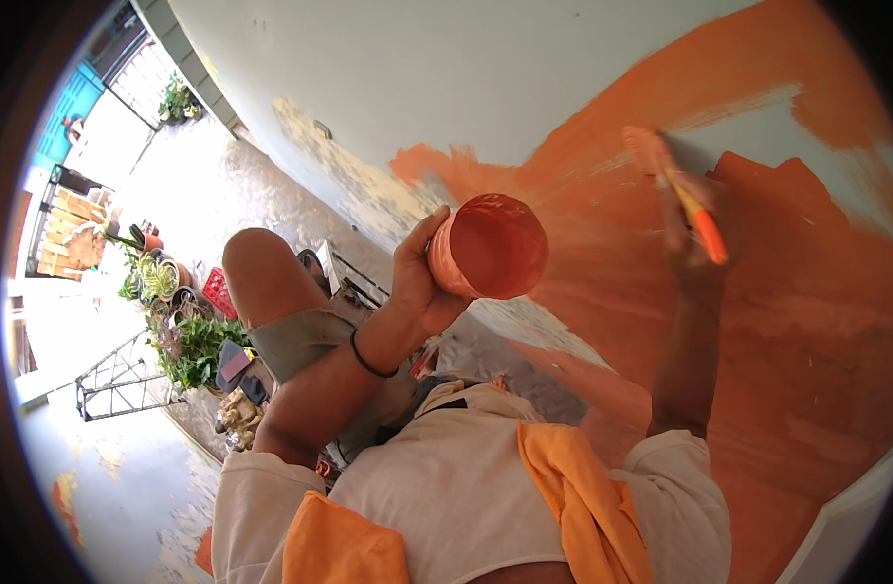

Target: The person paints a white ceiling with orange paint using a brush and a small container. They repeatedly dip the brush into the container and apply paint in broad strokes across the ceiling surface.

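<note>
My left hand (422,282) is wrapped round a paint-smeared cup (448,255), tilted so its orange-coated inside shows. Against the wall on the right, my right hand (692,219) grips a paintbrush (697,212) by its yellow and orange handle. The brush's orange-loaded bristles point up and left at the wall and look blurred by motion. Broad orange strokes cover much of the wall (777,321), with pale grey left bare above and in a streak near the brush.
Peeling patches run along the wall's lower edge. To the left stand potted plants (198,346), a red crate (219,292), a black metal frame (125,380) and wooden boards (72,234). My bent knee (261,268) is beside the cup. Far off at upper left is a person (73,128).
</note>
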Demonstrator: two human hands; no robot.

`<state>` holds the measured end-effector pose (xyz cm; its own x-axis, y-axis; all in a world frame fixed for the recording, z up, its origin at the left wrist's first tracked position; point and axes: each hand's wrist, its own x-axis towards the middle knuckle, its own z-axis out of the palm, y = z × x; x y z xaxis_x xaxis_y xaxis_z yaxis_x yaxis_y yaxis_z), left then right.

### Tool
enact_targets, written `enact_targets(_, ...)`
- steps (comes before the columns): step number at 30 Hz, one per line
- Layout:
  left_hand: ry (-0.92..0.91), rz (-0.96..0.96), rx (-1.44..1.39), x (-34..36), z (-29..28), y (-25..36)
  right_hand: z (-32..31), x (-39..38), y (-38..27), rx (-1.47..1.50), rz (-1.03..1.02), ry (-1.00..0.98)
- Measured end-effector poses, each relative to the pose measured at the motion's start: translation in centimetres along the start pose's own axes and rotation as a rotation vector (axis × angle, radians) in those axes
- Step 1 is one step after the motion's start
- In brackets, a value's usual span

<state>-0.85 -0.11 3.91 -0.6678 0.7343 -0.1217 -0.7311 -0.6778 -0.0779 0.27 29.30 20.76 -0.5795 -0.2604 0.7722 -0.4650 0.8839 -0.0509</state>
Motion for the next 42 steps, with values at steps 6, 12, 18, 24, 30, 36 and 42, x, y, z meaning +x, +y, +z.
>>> enact_targets(6,0.035,0.029,0.038,-0.1,0.3,0.1,-0.2,-0.7,-3.0,0.043,-0.005,0.035)
enact_targets(12,0.073,0.045,0.117,0.1,1.4,0.1,10.1,-10.5,-1.1,-0.063,0.087,-0.351)
enact_targets(18,0.127,0.098,0.118,-0.5,1.1,0.2,3.4,-3.6,-0.9,-0.073,0.014,0.138)
enact_targets(24,0.109,0.106,0.108,-0.3,1.2,0.1,3.4,-5.1,-3.6,0.135,0.136,0.034)
enact_targets(30,0.107,0.091,0.119,0.2,1.6,0.1,8.9,-12.3,0.4,0.046,0.184,-0.342)
enact_targets(36,0.076,0.091,0.037,-0.2,0.4,0.1,-2.9,-7.8,0.2,0.172,0.560,0.199)
enact_targets(42,0.088,0.041,0.033,0.2,0.9,-0.7,-2.1,-9.5,-1.7,0.061,0.210,-0.192)
